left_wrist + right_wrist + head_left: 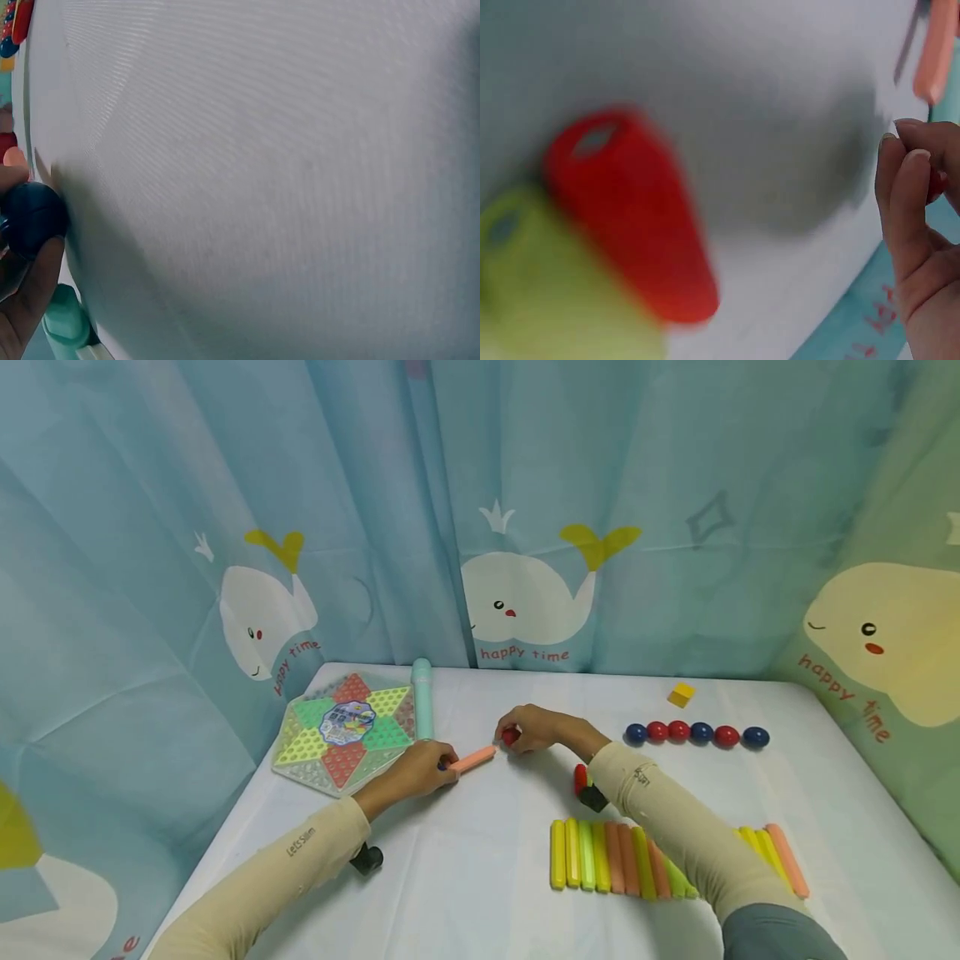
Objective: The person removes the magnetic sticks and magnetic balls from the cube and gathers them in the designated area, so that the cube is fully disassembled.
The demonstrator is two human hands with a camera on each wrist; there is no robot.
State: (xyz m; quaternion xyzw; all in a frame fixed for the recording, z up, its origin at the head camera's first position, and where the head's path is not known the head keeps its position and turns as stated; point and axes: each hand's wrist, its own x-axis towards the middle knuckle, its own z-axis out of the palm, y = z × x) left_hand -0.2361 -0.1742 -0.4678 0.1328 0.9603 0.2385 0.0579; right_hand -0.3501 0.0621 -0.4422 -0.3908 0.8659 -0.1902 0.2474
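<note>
My left hand pinches a dark blue ball between thumb and finger. From that hand an orange stick points toward the right hand; how much of it the fingers grip is hidden. A red ball is pinched in the fingertips of my right hand, just beyond the stick's free end. In the right wrist view the fingers cover most of this ball. Below the right forearm lie a red piece and a lime-green piece, each with a hole at one end.
Blue and red balls form a row at the right, with a yellow block behind. Coloured sticks lie side by side in front, partly under the right sleeve. A star-patterned game board and a teal tube are at the left.
</note>
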